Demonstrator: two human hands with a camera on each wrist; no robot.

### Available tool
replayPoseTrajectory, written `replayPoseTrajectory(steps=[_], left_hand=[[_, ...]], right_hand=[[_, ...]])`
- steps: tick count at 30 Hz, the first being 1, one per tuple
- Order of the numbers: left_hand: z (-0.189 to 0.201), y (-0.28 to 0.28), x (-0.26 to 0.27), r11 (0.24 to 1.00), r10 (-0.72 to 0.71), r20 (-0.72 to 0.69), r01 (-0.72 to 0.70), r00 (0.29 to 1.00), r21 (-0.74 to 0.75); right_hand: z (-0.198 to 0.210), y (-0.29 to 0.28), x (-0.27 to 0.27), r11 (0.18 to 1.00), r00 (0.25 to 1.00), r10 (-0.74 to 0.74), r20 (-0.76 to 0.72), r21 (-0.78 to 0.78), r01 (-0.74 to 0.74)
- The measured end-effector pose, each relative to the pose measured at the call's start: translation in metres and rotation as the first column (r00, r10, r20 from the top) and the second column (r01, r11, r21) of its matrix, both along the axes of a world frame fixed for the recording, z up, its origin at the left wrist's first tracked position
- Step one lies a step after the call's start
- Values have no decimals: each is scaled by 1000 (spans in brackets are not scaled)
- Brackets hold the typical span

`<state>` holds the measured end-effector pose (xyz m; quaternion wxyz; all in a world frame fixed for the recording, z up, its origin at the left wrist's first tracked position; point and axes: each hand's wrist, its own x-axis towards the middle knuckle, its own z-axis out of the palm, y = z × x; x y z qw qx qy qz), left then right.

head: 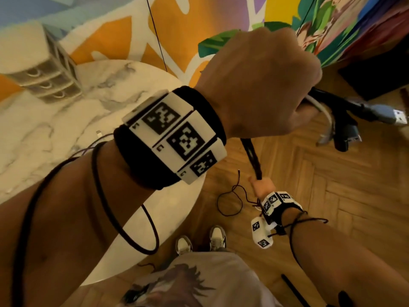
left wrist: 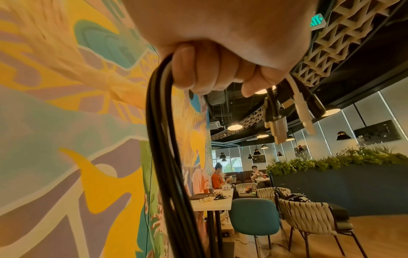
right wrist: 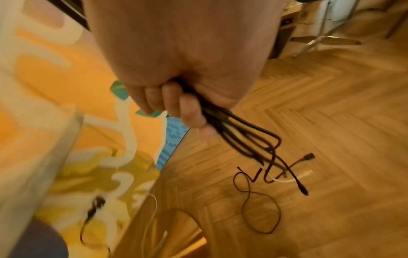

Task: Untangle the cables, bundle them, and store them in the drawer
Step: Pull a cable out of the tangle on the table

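Note:
My left hand [head: 261, 85] is raised high in a fist and grips the top of a bundle of black cables [head: 252, 156]. Plugs [head: 376, 111], one a silver USB, stick out to its right. In the left wrist view my curled fingers [left wrist: 209, 69] hold the black strands [left wrist: 163, 157], and the plugs [left wrist: 304, 113] hang beside them. The bundle runs taut down to my right hand [head: 261, 187], low over the floor, which grips it [right wrist: 176, 104]. Loose cable ends [right wrist: 287, 165] and a thin dark loop [right wrist: 260, 209] dangle below. The small drawer unit [head: 46, 78] stands at the table's far left.
The round marble table [head: 66, 129] is on my left, with a thin white cable [head: 99, 135] lying on it. A painted mural wall is behind it. Herringbone wood floor [head: 332, 196] spreads to the right. The left wrist view shows chairs [left wrist: 309, 218] and seated people further off.

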<state>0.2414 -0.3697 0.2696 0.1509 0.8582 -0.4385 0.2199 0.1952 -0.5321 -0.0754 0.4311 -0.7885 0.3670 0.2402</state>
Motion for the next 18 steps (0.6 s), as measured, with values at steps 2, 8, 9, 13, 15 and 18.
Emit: replayPoseTrajectory(steps=[2, 8, 9, 13, 15, 18], left_hand=[[1, 2, 1, 1000, 8, 1, -8, 1000, -20], [5, 4, 3, 997, -3, -8, 2, 1000, -71], [4, 4, 2, 998, -14, -17, 12, 1000, -69], [-8, 3, 2, 997, -2, -65, -3, 998, -81], [-12, 1, 5, 989, 7, -139, -27, 990, -144], [-21, -4, 6, 947, -43, -311, -61, 949, -316]], right_hand=[[1, -12, 7, 981, 974, -190, 127, -18, 194], [-19, -28, -6, 991, 995, -89, -53, -103, 83], [-23, -28, -9, 994, 995, -48, -86, -105, 39], [-27, -28, -12, 990, 992, 9, -125, -137, -26], [-21, -26, -12, 976, 981, 137, -136, -149, -157], [-2, -22, -7, 910, 918, 381, -107, -131, -393]])
